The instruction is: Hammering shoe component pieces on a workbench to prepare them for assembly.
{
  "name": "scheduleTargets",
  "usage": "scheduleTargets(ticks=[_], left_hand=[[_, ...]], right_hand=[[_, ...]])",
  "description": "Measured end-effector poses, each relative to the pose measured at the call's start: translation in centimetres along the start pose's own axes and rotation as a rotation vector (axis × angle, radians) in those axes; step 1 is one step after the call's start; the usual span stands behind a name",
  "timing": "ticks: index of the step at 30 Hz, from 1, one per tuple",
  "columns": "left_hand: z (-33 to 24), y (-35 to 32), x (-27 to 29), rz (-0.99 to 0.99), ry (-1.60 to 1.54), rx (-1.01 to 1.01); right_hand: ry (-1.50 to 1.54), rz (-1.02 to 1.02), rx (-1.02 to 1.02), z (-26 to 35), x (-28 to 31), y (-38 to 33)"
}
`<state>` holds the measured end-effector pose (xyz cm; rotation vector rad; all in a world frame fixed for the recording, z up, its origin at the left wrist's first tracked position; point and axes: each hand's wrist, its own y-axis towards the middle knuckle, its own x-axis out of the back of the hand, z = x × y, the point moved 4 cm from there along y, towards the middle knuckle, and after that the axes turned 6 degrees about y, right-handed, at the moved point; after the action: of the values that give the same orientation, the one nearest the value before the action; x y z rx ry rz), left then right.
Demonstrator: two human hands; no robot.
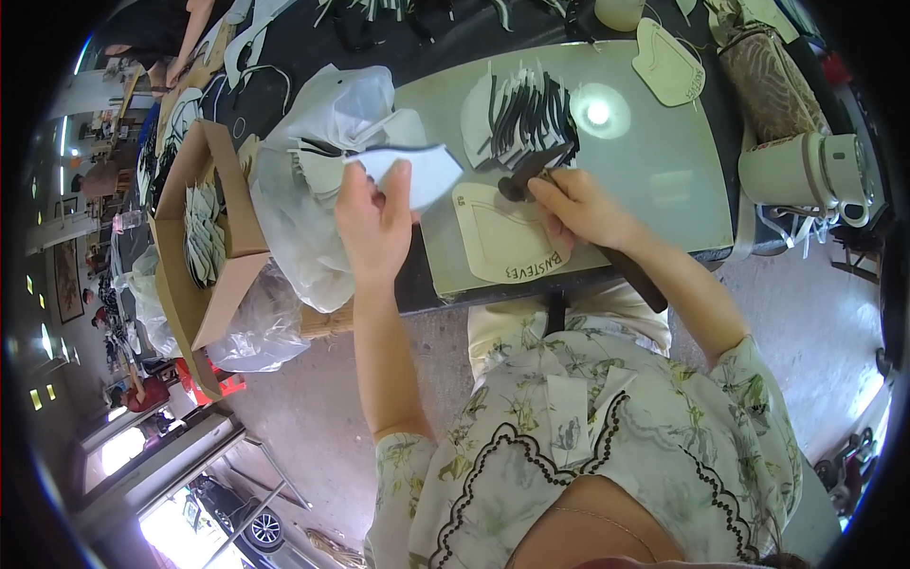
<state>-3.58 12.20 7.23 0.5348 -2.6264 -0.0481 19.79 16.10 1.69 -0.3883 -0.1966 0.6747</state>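
Observation:
My left hand (374,223) pinches a white shaped piece with a dark upper edge (422,178), raised over the left side of the light green board (654,180). My right hand (583,209) is closed round a hammer (637,277); its dark head points left and the brown handle runs back under my wrist. Below the hammer head lies a cream pattern piece (488,237) with curved outlines and marks. Just beyond the hammer, a pile of black and white strip-edged pieces (526,119) rests on the board.
A white plastic bag (294,228) bulges left of the board, beside an open cardboard box (175,275) with stacked pieces. Another cream pattern piece (668,66) lies at the far right. A pale lidded mug (791,175) and a patterned brown roll (773,81) stand along the right edge.

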Motion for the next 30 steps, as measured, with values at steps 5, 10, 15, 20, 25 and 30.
scheduleTargets(ticks=[5,10,15,20,25,30], left_hand=[[2.0,-6.2,-3.9,0.274,-0.211,0.328],[2.3,-8.0,-6.5,0.383,-0.268,0.393],[2.8,-8.0,-6.5,0.403,-0.192,0.381],[2.9,-7.9,-6.3,0.409,-0.220,0.405],[2.9,-7.8,-6.5,0.434,-0.202,0.392],[3.1,-7.7,-6.5,0.430,-0.101,0.345]], right_hand=[[-0.014,-0.101,-0.038,0.4,0.8,0.4],[-0.054,-0.072,-0.063,1.0,1.0,0.0],[-0.096,-0.078,-0.052,1.0,1.0,-0.1],[-0.091,-0.070,-0.027,0.8,0.7,0.1],[-0.119,-0.086,0.033,0.6,0.6,0.0],[-0.144,-0.101,0.079,0.6,0.5,0.2]])
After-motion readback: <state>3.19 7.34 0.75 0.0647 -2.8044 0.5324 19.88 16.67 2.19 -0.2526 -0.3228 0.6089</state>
